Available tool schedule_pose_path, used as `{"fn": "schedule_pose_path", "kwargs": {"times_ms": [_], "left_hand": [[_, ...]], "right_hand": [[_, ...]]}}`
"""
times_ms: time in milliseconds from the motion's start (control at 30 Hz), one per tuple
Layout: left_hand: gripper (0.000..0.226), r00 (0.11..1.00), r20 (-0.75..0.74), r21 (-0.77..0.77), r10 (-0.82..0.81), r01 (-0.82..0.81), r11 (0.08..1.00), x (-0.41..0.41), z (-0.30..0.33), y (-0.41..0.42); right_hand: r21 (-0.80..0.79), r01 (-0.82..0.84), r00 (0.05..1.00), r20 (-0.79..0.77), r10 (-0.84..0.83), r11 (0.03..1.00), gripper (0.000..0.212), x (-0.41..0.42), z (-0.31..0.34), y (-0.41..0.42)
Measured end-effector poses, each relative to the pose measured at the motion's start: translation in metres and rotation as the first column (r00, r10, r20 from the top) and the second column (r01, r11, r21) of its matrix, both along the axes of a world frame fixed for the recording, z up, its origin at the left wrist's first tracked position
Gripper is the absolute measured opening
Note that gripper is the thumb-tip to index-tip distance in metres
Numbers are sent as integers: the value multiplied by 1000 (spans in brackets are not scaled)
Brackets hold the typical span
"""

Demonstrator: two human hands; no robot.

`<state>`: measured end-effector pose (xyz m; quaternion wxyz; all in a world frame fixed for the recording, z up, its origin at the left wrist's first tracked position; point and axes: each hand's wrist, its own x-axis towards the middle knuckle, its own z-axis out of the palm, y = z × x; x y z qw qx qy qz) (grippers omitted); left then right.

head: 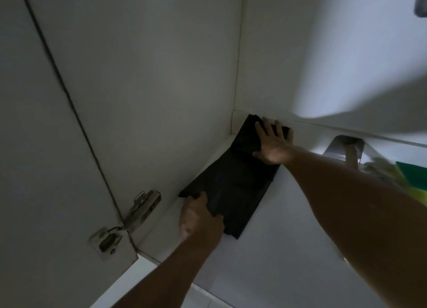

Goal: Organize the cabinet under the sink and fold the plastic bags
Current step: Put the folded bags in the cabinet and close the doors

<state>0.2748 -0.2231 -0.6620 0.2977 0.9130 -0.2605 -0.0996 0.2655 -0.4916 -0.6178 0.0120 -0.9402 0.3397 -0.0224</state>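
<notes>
**White cabinet, black bags flat in the back left corner**

White cabinet (pixel 265 250) fills nearly the whole shot: side wall, back wall and floor, all pretty dim apart from a bright patch on the back wall. Its door (pixel 34 146) hangs open at left, cut off by the edge, with a metal hinge (pixel 124 222) at the bottom.

Black folded bags (pixel 231 187) lie flat on the floor, tucked against the side wall and reaching the back corner. So dark I can't make out layers or count them.

Right hand (pixel 275 143) lies on the far end, fingers straight and spread, pressing down. Left hand (pixel 201 217) has the near end, fingers curled over the edge; thumb is hidden.

Far right there's a shiny metal thing (pixel 346 149) and something green and yellow (pixel 413 176), both blurry and cut off. Grey blob (pixel 421 3) up top too, no clue what.
</notes>
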Motion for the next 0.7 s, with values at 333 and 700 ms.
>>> {"fn": "schedule_pose_path", "kwargs": {"times_ms": [333,700], "left_hand": [[100,903,332,247,-275,198,949,3,-24,-3],[125,944,233,328,-235,151,932,11,-30,-15]], "right_hand": [[370,160,925,266,-270,915,76,6,-56,6],[274,54,939,312,-142,960,58,28,-63,8]]}}
